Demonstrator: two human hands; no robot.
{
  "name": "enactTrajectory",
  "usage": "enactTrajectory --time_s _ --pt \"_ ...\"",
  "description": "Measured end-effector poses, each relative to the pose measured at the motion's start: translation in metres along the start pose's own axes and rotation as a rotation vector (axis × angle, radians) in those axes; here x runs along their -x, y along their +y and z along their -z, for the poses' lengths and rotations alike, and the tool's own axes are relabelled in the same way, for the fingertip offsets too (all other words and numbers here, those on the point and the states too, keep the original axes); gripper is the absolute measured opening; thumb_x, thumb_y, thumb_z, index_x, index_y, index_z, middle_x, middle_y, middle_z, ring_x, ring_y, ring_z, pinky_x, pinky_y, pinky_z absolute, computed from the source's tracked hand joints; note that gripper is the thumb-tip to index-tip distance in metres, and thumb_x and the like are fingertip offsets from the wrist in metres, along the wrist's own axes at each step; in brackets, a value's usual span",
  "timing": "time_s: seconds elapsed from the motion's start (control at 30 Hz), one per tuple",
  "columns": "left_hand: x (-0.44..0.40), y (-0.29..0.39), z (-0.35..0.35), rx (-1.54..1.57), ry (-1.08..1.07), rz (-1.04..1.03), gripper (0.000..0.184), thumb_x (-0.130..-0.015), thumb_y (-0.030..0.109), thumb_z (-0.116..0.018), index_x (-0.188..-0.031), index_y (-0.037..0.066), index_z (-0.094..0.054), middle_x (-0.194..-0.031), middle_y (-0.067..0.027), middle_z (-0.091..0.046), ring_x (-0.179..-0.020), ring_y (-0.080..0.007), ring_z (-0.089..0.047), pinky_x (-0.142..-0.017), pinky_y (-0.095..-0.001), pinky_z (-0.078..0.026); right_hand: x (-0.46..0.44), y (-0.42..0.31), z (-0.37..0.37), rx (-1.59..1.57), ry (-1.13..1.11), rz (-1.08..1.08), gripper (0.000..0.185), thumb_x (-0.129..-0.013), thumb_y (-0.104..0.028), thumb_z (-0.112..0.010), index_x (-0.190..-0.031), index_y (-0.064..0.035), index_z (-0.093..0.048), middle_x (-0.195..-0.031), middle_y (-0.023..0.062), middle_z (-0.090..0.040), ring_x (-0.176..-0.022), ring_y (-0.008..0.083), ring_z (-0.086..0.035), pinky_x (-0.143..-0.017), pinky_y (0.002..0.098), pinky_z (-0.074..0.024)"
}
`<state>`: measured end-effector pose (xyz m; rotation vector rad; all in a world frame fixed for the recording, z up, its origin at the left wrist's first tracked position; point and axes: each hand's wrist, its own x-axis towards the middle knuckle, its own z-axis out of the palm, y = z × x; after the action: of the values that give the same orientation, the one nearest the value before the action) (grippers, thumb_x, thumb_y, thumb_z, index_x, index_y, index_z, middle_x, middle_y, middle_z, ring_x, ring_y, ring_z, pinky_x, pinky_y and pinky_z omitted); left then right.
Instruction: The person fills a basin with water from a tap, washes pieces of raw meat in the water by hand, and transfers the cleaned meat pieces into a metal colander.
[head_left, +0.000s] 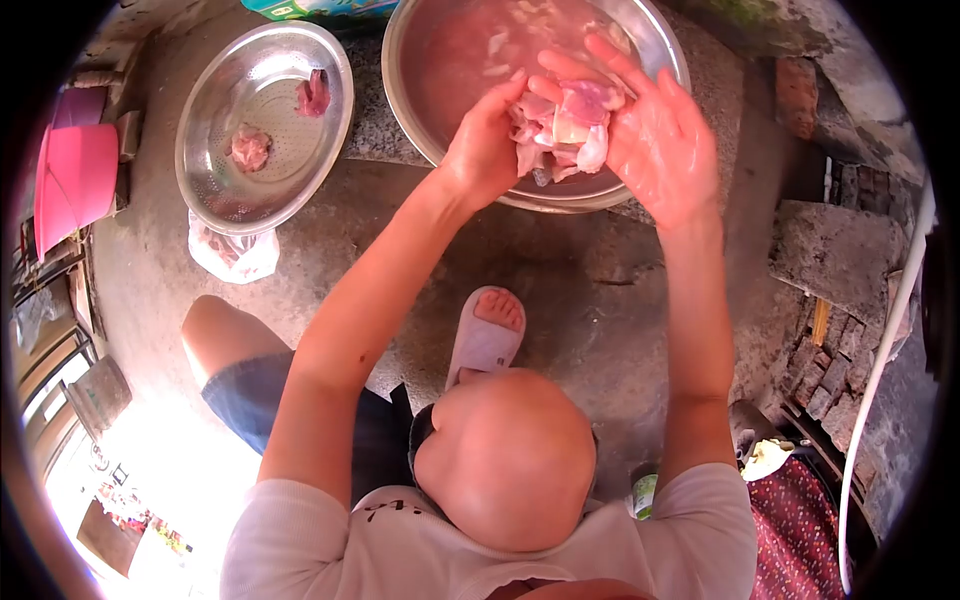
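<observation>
Raw meat sits in a loose clump between the person's two hands, above the near side of a metal basin. The right hand is turned palm up, its fingers spread, with the meat against them and the edge of the palm. The left hand touches the clump from the other side, thumb raised; its other fingers are largely hidden, so I cannot tell whether they pinch it.

The basin holds cloudy, reddish water with pale bits floating in it, and stands on a grey slab. Left of it, a perforated metal colander carries two separate meat pieces. A plastic bag shows beside the colander's near edge, and a pink tub stands farther left.
</observation>
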<state>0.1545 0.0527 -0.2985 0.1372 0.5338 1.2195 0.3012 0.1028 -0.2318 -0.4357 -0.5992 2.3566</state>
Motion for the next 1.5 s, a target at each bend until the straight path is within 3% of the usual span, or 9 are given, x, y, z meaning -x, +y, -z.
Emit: enactTrajectory --time_s 0.23,0.43,0.73,1.03,1.17,1.33,1.37,1.43,1.5 --pt "0.006 0.002 0.007 -0.153 -0.033 0.019 0.039 -0.087 0.038 -0.045 -0.109 0.006 -0.048 -0.091 -0.0031 -0.057 -0.086 -0.0137 -0.055 -0.073 -0.0299 -0.046 -0.001 0.003 0.001 0.191 -0.043 0.152 0.04 -0.086 -0.021 -0.036 -0.12 -0.001 -0.036 -0.122 0.0273 -0.042 -0.116 0.0354 -0.041 -0.096 0.0429 -0.0347" --pt "0.014 -0.001 -0.004 -0.205 -0.013 -0.04 0.033 -0.079 0.024 -0.064 -0.105 0.008 -0.051 -0.089 -0.001 -0.057 -0.083 -0.0104 -0.055 -0.075 -0.0268 -0.045 -0.003 0.006 0.0 0.629 -0.079 0.298 0.039 -0.074 0.008 -0.037 -0.111 -0.0021 -0.04 -0.12 0.0221 -0.047 -0.115 0.0279 -0.044 -0.094 0.036 -0.0383" --pt "0.02 0.005 -0.02 -0.306 -0.029 -0.092 0.026 -0.078 0.02 -0.065 -0.099 0.007 -0.054 -0.085 -0.0011 -0.058 -0.077 -0.0103 -0.056 -0.07 -0.0253 -0.047 0.001 0.012 0.003 1.116 -0.019 0.371 0.037 -0.075 0.013 -0.042 -0.109 -0.0016 -0.047 -0.112 0.0105 -0.053 -0.104 0.0163 -0.051 -0.089 0.0255 -0.0412" --pt "0.027 0.004 -0.01 -0.293 0.03 -0.08 0.014 -0.081 0.018 -0.059 -0.09 0.008 -0.053 -0.081 -0.0017 -0.059 -0.071 -0.0081 -0.055 -0.065 -0.0255 -0.047 0.001 0.017 0.007 0.272 0.103 0.163 0.039 -0.078 0.005 -0.036 -0.117 0.0032 -0.04 -0.115 0.0209 -0.049 -0.108 0.0293 -0.049 -0.093 0.0384 -0.0406" --pt "0.03 0.002 0.004 -0.217 0.079 -0.051 0.017 -0.083 0.018 -0.056 -0.095 0.008 -0.051 -0.082 -0.0033 -0.059 -0.074 -0.0111 -0.057 -0.068 -0.0282 -0.048 -0.004 0.018 0.006 0.204 0.032 0.112 0.039 -0.082 -0.002 -0.037 -0.121 0.0026 -0.036 -0.122 0.0252 -0.043 -0.114 0.0333 -0.044 -0.095 0.04 -0.0385" --pt "0.031 -0.012 0.035 -0.038 0.117 -0.043 0.019 -0.078 0.012 -0.06 -0.094 0.007 -0.051 -0.077 -0.0064 -0.057 -0.068 -0.0173 -0.059 -0.055 -0.0306 -0.05 -0.059 0.031 -0.047 0.179 -0.208 0.065 0.034 -0.087 -0.007 -0.038 -0.119 0.0028 -0.037 -0.126 0.0268 -0.038 -0.116 0.0329 -0.042 -0.093 0.0394 -0.0398" --pt "0.031 -0.015 0.033 -0.019 0.143 -0.049 0.018 -0.078 0.011 -0.06 -0.093 0.008 -0.051 -0.074 -0.0051 -0.055 -0.064 -0.0156 -0.058 -0.054 -0.0297 -0.05 -0.072 0.039 -0.077 0.344 -0.183 0.069 0.029 -0.089 -0.011 -0.039 -0.114 0.0033 -0.041 -0.11 0.0187 -0.05 -0.096 0.0239 -0.053 -0.075 0.0309 -0.048" --pt "0.03 -0.021 0.032 0.009 0.097 -0.073 0.016 -0.077 0.012 -0.061 -0.091 0.008 -0.053 -0.073 -0.0028 -0.057 -0.059 -0.0107 -0.055 -0.049 -0.0266 -0.049 -0.099 0.071 -0.129 0.553 -0.138 -0.095 0.035 -0.088 -0.036 -0.046 -0.1 -0.0033 -0.04 -0.07 0.0085 -0.054 -0.06 0.0147 -0.052 -0.052 0.0244 -0.0426" --pt "0.03 -0.024 0.026 0.007 0.168 -0.091 0.011 -0.079 0.012 -0.058 -0.088 0.006 -0.055 -0.071 -0.0022 -0.059 -0.06 -0.0105 -0.058 -0.046 -0.0258 -0.048 -0.151 0.103 -0.125 0.884 -0.358 -0.321 0.042 -0.088 -0.039 -0.046 -0.11 -0.004 -0.037 -0.075 0.0099 -0.056 -0.058 0.0138 -0.054 -0.047 0.0234 -0.0428"
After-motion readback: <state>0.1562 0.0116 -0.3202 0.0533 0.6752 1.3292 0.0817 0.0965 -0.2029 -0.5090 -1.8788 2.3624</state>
